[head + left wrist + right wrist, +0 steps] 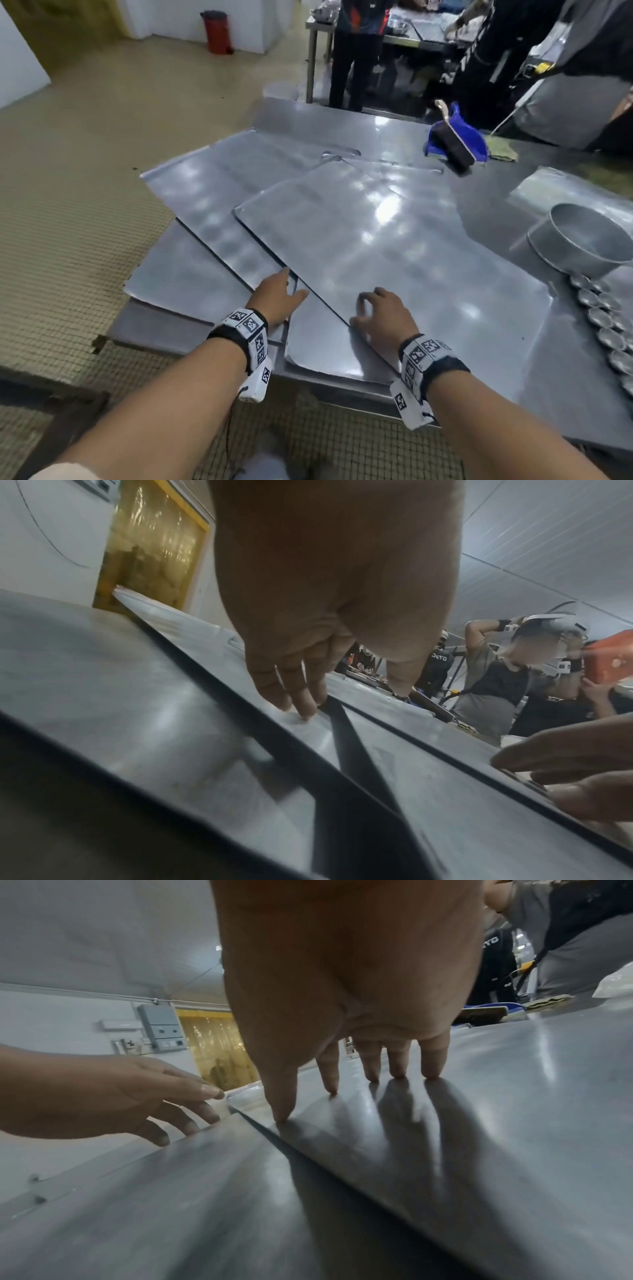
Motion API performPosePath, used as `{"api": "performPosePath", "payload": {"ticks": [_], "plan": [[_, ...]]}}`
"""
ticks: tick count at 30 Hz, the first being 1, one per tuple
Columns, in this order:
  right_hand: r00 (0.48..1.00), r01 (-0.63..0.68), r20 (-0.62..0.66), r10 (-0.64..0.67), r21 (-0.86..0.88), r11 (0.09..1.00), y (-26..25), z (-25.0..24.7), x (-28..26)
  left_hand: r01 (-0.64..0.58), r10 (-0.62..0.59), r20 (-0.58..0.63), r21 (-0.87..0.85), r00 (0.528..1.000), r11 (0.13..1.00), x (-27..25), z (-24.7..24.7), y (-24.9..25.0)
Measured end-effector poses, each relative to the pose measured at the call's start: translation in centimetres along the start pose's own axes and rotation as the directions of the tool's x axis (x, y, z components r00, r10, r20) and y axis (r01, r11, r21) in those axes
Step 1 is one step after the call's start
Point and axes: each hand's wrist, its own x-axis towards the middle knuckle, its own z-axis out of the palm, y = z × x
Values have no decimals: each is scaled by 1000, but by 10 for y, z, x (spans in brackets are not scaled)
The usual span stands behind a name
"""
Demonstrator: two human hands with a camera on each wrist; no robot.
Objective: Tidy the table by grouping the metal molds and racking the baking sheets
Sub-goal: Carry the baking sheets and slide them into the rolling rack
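Now both hands on the overlapping baking sheets
Right hand (383, 317) presses spread fingertips (397, 1069) on the topmost flat grey metal baking sheet (394, 246); left hand (277, 296), fingers straight, touches the sheet edge beside it on the counter (582, 394)

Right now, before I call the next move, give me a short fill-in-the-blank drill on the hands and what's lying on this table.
1. The right hand rests its fingertips on the ____ baking sheet of the overlapping pile.
2. The left hand touches a sheet lying ____ that one.
3. The brush lies on a dustpan coloured ____.
4. Beside the round cake tin, the small metal molds sit along the table's ____ edge.

Missing words: top; beneath; blue; right
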Motion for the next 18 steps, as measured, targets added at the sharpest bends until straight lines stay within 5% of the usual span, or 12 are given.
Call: {"api": "performPosePath", "payload": {"ticks": [18], "plan": [[993,-111,38,114,-55,992,88,-50,69,100,-98,-78,14,992,995,53,17,10]]}}
